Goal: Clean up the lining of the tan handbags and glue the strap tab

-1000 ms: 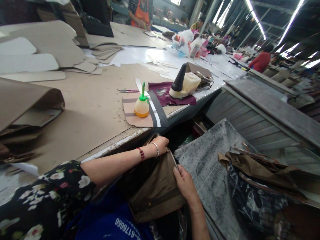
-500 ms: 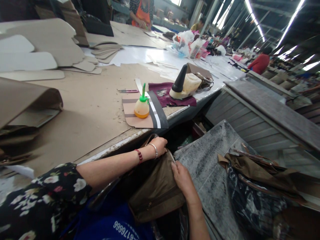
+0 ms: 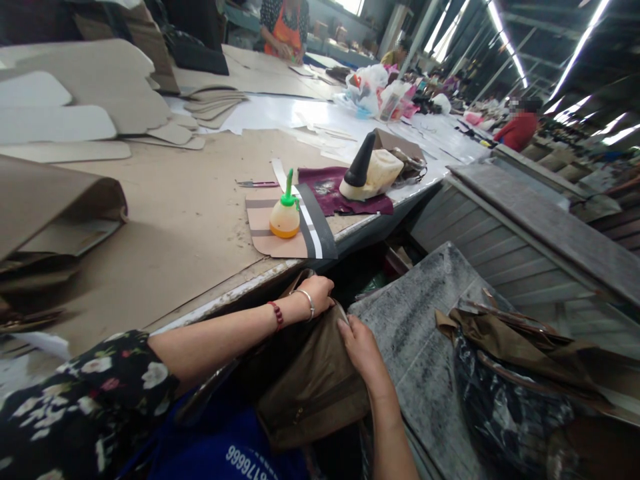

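Observation:
A brown fabric bag [image 3: 313, 383] rests on my lap below the table edge. My left hand [image 3: 319, 292], with a silver bangle and a red bead bracelet at the wrist, is closed on the bag's top rim. Just to its right, my right hand [image 3: 363, 352] grips the same rim, its fingers curled over the edge. What lies inside the bag is hidden.
On the brown worktable [image 3: 190, 220] stand a small glue bottle with a green nozzle [image 3: 285, 215], a striped pattern piece [image 3: 300, 233], a purple cloth [image 3: 333, 190] and a jug with a black cone [image 3: 367, 173]. A grey board [image 3: 425, 333] and more brown bags [image 3: 505, 347] lie right. Other people work far off.
My right hand has slid up along the bag's rim toward my left hand. My left hand has stayed in place.

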Tool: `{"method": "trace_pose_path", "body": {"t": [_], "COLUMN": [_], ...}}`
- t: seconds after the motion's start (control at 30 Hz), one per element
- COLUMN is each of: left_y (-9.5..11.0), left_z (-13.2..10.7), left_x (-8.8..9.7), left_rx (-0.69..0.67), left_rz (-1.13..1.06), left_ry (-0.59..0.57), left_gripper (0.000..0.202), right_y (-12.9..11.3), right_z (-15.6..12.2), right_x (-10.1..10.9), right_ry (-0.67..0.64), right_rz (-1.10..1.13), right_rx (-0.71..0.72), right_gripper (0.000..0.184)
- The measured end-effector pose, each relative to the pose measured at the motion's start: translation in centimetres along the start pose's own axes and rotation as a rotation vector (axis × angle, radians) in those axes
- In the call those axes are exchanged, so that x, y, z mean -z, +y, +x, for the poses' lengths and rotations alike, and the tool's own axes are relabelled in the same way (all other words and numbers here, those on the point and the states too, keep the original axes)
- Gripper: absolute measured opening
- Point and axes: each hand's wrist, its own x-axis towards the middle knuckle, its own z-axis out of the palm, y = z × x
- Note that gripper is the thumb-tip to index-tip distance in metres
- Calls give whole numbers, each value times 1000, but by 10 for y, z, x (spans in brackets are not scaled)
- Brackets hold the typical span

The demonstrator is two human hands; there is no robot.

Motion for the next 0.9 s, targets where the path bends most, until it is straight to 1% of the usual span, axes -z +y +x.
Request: {"method": "trace_pose_path", "body": {"t": [0.13, 0.23, 0.33, 0.47, 0.67, 0.8, 0.9], "left_y": [-4, -11, -18, -25, -25, -25, -24], "left_z": [3, 5, 4, 2, 6, 9, 9], "left_x": [0, 4, 9, 13, 7, 3, 2], "left_rx": [-10, -69, -130, -148, -158, -157, -149], "left_rz": [-3, -11, -22, -30, -19, -17, -15], "left_ry": [0, -13, -22, -24, -18, -12, -8], "left_gripper": [12, 15, 14, 11, 12, 15, 14], "right_y": [3, 2, 1, 1, 4, 5, 4], "right_z": [3, 2, 0, -1, -1, -1, -1], "right_x": [-1, -1, -1, -1, -1, 0, 1], "right_ry": [-2, -13, -35, -42, -82, -115, -145], "right_rz": [56, 117, 181, 245, 347, 496, 567], "right_rx": [19, 44, 71, 84, 100, 93, 77], "right_gripper": [24, 26, 27, 27, 28, 38, 39]}}
